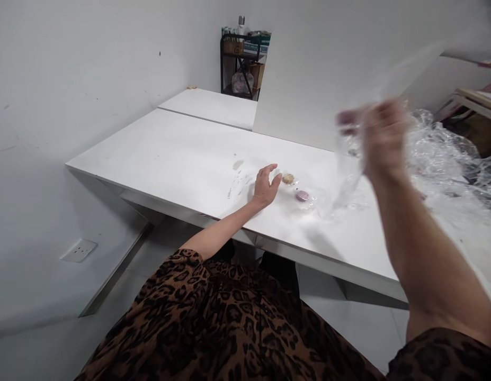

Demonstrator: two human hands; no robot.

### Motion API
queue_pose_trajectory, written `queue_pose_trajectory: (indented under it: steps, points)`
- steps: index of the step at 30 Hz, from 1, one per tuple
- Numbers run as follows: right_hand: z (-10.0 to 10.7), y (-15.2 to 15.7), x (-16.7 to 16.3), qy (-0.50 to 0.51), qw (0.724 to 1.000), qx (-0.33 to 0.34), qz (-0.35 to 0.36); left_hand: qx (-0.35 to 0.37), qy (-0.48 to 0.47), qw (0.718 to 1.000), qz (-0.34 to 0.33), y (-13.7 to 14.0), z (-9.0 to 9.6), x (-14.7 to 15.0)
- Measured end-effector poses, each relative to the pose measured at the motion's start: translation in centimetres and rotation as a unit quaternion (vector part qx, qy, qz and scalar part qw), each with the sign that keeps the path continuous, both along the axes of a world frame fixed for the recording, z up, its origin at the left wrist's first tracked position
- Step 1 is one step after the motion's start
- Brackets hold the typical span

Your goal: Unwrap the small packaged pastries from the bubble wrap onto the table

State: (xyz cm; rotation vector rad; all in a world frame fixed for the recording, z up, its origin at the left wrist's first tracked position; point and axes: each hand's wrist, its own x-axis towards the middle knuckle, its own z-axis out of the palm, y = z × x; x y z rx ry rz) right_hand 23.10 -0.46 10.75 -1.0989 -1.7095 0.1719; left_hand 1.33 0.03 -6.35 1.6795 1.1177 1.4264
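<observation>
Clear plastic (346,172), hanging lengthwise downward, right hand (384,138) grasping it; left hand (266,186) loose

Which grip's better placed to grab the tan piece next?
Left, I'd say. The left grip is close beside the tan piece, open and seemingly free; the right grip is raised, blurred and apparently busy with clear plastic.

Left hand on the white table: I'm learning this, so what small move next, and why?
Perhaps pinch the tan, round piece in clear plastic with the left hand: the hand lies open beside it, while the raised right hand holds clear plastic film.
</observation>
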Motion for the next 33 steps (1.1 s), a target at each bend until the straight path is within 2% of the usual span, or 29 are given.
queue_pose_trajectory:
  steps: [2, 5, 6, 8, 10, 12, 14, 16, 18, 20, 23, 25, 27, 30, 33]
  points:
    - [-4.8, 0.0, -3.2, -0.148, 0.985, -0.09, 0.002, 0.012, -0.005, 1.0, 0.011, -0.1, 0.0, -0.4]
    - [-11.5, 0.0, -5.5, -0.382, 0.901, -0.202, -0.031, 0.023, -0.001, 0.999, 0.023, -0.3, 0.0, -1.0]
    - [-13.2, 0.1, -5.5, -0.422, 0.882, -0.21, -0.03, 0.025, -0.001, 0.999, 0.029, -0.3, 0.0, -1.2]
    - [-15.6, 0.5, -3.9, -0.468, 0.864, -0.187, -0.016, 0.026, -0.003, 0.999, 0.038, -0.3, -0.1, -1.3]
    - [-16.5, 1.1, -0.5, -0.496, 0.856, -0.146, -0.006, 0.03, -0.006, 0.999, 0.042, -0.1, -0.1, -1.3]
    - [-16.4, 2.1, 4.3, -0.532, 0.837, -0.128, -0.017, 0.037, -0.006, 0.999, 0.039, 0.1, -0.2, -1.3]
    - [-15.7, 2.9, 9.4, -0.564, 0.81, -0.142, -0.071, 0.039, -0.007, 0.998, 0.039, 0.4, -0.1, -1.2]
    - [-15.0, 3.4, 13.3, -0.564, 0.793, -0.157, -0.169, 0.034, -0.006, 0.999, 0.041, 0.5, -0.1, -1.2]
    - [-14.6, 3.2, 14.8, -0.528, 0.801, -0.152, -0.237, 0.029, -0.004, 0.999, 0.043, 0.6, 0.1, -1.2]
    - [-14.9, 2.2, 13.6, -0.479, 0.831, -0.145, -0.244, 0.026, 0.0, 0.999, 0.041, 0.4, 0.3, -1.3]
    - [-16.5, -0.7, 8.6, -0.416, 0.877, -0.149, -0.188, 0.023, 0.007, 0.999, 0.041, 0.2, 0.4, -1.4]
    - [-17.7, -3.2, 4.9, -0.359, 0.915, -0.13, -0.128, 0.02, 0.01, 0.999, 0.037, 0.0, 0.4, -1.4]
    - [-18.6, -5.6, 2.1, -0.311, 0.942, -0.104, -0.074, 0.016, 0.012, 0.999, 0.031, -0.1, 0.4, -1.4]
    - [-18.8, -8.2, -0.3, -0.284, 0.955, -0.082, -0.03, 0.014, 0.019, 0.999, 0.027, -0.2, 0.4, -1.3]
    - [-18.4, -9.2, -2.0, -0.264, 0.962, -0.072, 0.004, 0.037, 0.034, 0.998, 0.029, -0.6, 0.6, -1.3]
